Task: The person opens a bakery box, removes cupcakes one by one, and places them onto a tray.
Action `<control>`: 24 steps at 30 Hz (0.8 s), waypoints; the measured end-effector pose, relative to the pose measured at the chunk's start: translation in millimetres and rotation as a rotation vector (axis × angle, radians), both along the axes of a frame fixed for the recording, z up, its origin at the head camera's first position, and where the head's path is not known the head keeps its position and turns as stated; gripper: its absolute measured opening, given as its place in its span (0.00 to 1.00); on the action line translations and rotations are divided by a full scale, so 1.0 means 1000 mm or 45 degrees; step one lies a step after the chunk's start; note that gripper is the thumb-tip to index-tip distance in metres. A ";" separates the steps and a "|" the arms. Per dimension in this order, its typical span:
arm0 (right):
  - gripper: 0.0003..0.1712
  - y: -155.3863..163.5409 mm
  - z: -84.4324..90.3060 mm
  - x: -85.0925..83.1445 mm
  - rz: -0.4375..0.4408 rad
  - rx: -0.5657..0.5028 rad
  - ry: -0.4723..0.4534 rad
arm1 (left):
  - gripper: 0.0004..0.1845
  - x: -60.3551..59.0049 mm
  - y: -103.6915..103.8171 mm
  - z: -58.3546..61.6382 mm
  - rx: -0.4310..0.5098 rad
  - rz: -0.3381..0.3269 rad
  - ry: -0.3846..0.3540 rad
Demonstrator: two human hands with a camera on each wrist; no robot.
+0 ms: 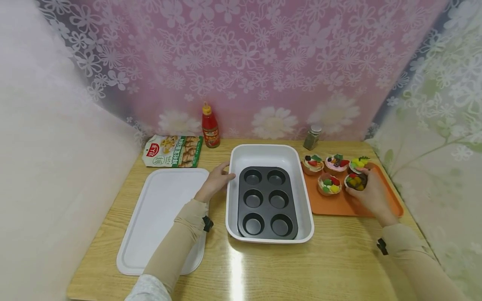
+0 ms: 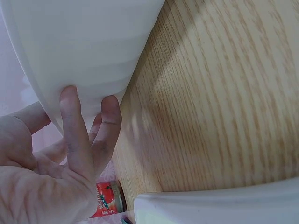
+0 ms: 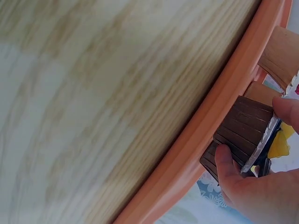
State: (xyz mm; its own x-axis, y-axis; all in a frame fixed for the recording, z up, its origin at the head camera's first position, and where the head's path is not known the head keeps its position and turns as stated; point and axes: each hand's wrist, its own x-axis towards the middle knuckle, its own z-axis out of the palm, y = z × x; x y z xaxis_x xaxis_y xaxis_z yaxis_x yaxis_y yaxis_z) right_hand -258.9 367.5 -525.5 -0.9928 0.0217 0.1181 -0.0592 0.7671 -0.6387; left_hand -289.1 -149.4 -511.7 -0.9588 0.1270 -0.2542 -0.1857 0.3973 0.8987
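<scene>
A light wooden table (image 1: pixel 339 259) with a glossy, pale-grained top fills the lower part of the head view and carries a bright streak of reflected light near its front edge. Behind it hangs a pink curtain with white lace flowers (image 1: pixel 244 62). A plain white fabric screen (image 1: pixel 45 167) closes the left side, and a white lace curtain with pale green leaves (image 1: pixel 444 125) closes the right. The lighting is soft and even.
</scene>
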 end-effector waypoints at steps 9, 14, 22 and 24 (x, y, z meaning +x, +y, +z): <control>0.51 0.001 -0.003 -0.002 -0.003 0.020 -0.025 | 0.32 0.000 0.001 0.000 -0.010 0.000 0.005; 0.51 0.000 0.001 0.002 -0.027 -0.021 -0.049 | 0.32 0.001 0.004 0.000 -0.039 -0.008 0.014; 0.47 -0.034 0.030 0.011 -0.048 0.226 0.112 | 0.34 0.008 0.012 -0.002 -0.526 -0.080 0.288; 0.46 -0.052 0.038 0.009 0.051 0.289 0.158 | 0.36 0.008 0.016 0.002 -0.709 -0.093 0.413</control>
